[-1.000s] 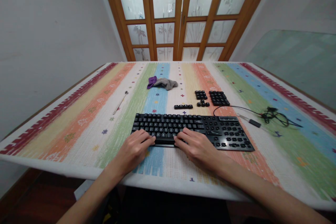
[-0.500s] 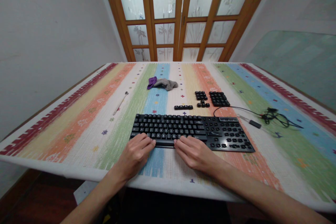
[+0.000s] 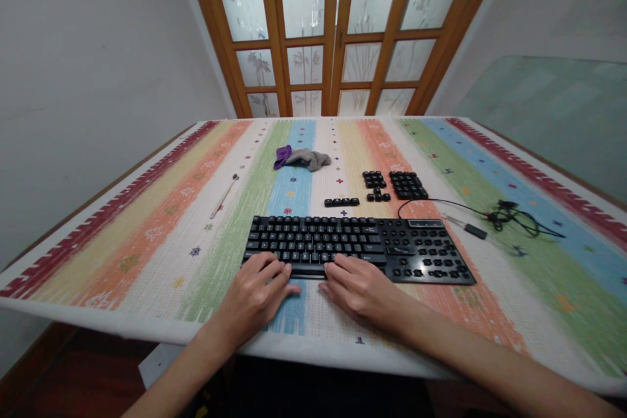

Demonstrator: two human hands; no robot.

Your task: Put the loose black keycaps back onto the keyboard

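A black computer keyboard (image 3: pixel 316 238) lies flat on the table. Its letter section carries keycaps, while the right-hand section shows bare switches. My left hand (image 3: pixel 259 290) rests its fingertips on the lower left keys, left of the space bar (image 3: pixel 308 270), with the thumb stretched out in front of the keyboard. On the other side of the space bar, my right hand (image 3: pixel 357 284) has bent fingers on the bottom row and its thumb apart, below the front edge. Both hands are open and hold nothing. The keys under the fingers are hidden.
Behind the keyboard lie loose black keycaps (image 3: pixel 406 185) in groups. A grey and purple cloth (image 3: pixel 304 158) is farther back, and a thin brush (image 3: pixel 225 196) lies to the left. A coiled cable (image 3: pixel 514 217) and a keycap puller with a black handle (image 3: pixel 475 231) lie right.
Both thumbs have come away from the keyboard's front edge and now point inward below it. The fingers stay on the bottom keys. The keyboard has hardly moved.
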